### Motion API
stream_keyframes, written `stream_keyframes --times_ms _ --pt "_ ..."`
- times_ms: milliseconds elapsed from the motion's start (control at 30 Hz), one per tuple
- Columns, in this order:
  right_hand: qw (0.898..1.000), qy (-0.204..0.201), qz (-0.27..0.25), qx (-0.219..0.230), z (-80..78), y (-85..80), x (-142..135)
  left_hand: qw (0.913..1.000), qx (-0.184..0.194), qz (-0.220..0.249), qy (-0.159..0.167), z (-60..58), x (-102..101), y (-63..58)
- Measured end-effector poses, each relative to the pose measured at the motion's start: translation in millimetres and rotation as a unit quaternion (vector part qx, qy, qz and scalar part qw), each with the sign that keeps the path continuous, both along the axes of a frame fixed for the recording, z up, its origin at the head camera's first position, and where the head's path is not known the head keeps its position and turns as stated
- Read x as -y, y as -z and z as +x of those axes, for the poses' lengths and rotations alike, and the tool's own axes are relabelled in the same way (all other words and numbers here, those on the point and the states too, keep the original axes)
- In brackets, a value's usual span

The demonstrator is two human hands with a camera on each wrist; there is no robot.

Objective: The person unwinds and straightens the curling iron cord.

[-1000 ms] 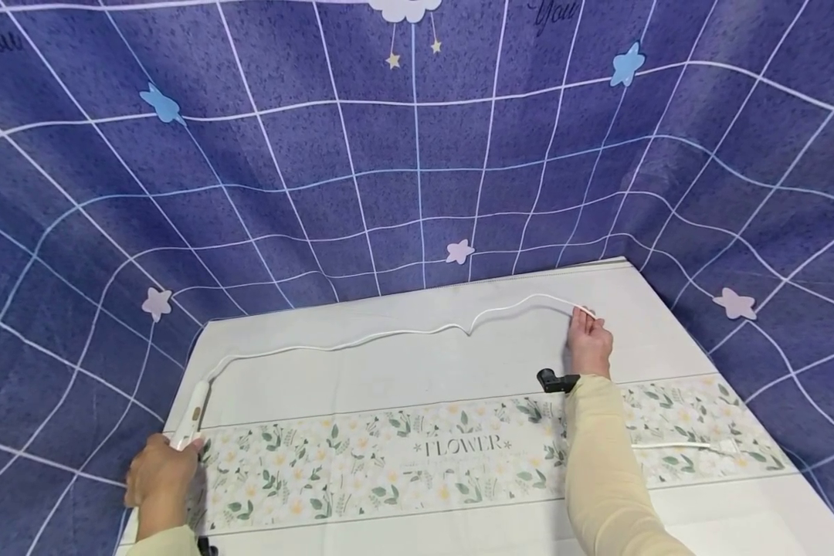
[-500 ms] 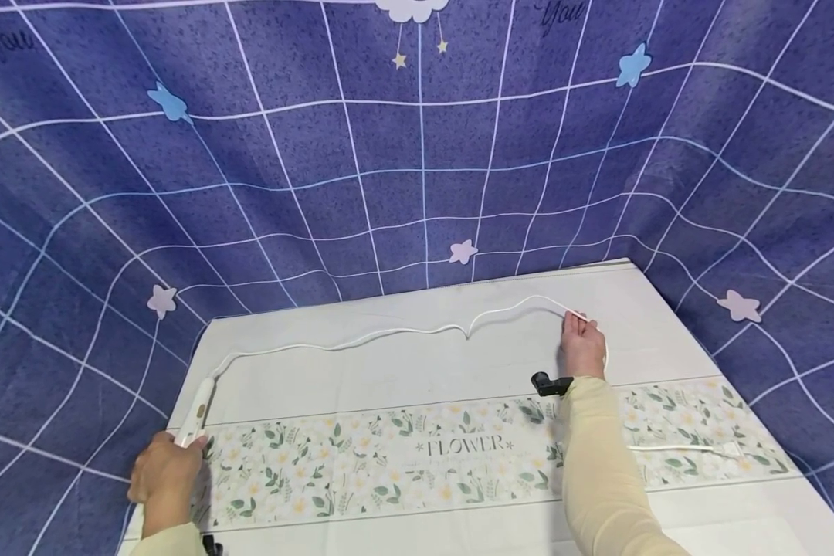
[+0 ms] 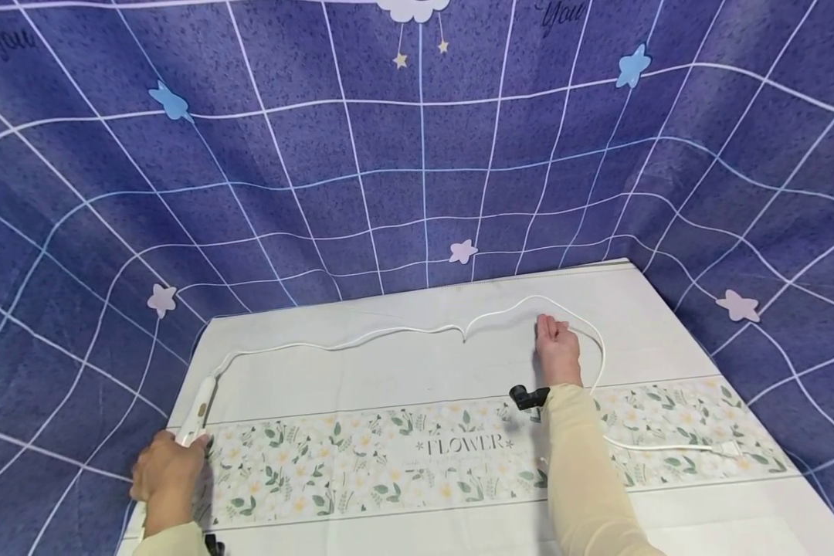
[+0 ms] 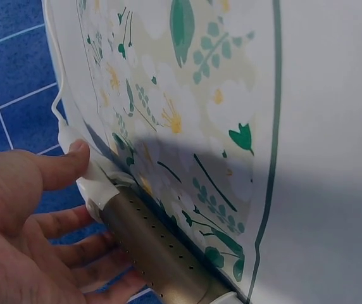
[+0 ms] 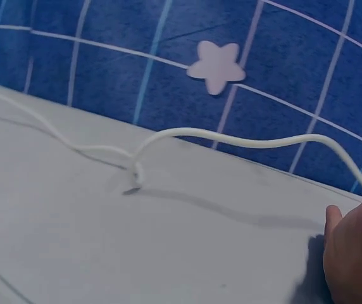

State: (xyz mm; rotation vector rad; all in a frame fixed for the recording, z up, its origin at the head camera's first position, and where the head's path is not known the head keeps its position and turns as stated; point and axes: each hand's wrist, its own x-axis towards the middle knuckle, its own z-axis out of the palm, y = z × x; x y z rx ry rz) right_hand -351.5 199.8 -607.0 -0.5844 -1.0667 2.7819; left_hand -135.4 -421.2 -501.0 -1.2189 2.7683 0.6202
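At the left end of the table, my left hand grips a curling iron with a white handle. In the left wrist view, the thumb lies on the white part and the fingers reach beneath the gold, perforated barrel. A white cord runs from the handle across the back of the table, with a small kink midway. My right hand is just inside the cord's bend at the right, fingers extended and holding nothing. Part of the cord is hidden under the right sleeve.
The cord's plug lies on the right of the flower-printed band of the table cover. A blue curtain with grid lines and stars hangs behind the table and at both sides.
My right hand has let go of the cord and moved left, toward me. The cord now bends freely down at the right. My left hand still grips the curling iron.
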Motion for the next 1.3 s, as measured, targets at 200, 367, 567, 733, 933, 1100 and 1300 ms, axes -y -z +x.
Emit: stream_keyframes --times_ms 200,367,567,733,933,1100,1300 --pt "0.908 0.087 -0.408 0.029 -61.2 90.9 -20.7 1.0 0.0 -0.001 0.005 -1.3 -3.7 -1.4" --pt "0.913 0.095 -0.391 0.061 -12.7 -0.7 11.8 0.9999 -0.009 -0.007 0.012 -4.0 -7.2 -4.0" --pt "0.921 0.084 -0.37 0.087 31.3 -91.3 35.8 0.9994 -0.018 -0.015 0.023 -7.9 -10.4 -7.7" --pt "0.933 0.076 -0.342 0.084 37.1 -105.3 36.8 0.999 -0.029 -0.024 0.024 -12.1 -16.1 -8.6" --pt "0.947 0.085 -0.303 0.058 40.9 -119.1 37.7 0.9941 -0.078 -0.047 0.06 -23.3 -30.7 -12.3" --pt "0.984 0.079 -0.154 0.036 48.0 -134.2 50.9 0.9821 -0.146 -0.017 0.118 -35.5 -54.6 -16.4" --pt "0.989 0.026 0.138 0.049 56.6 -140.5 70.3 0.972 -0.152 0.013 0.179 -50.3 -90.0 -21.5"
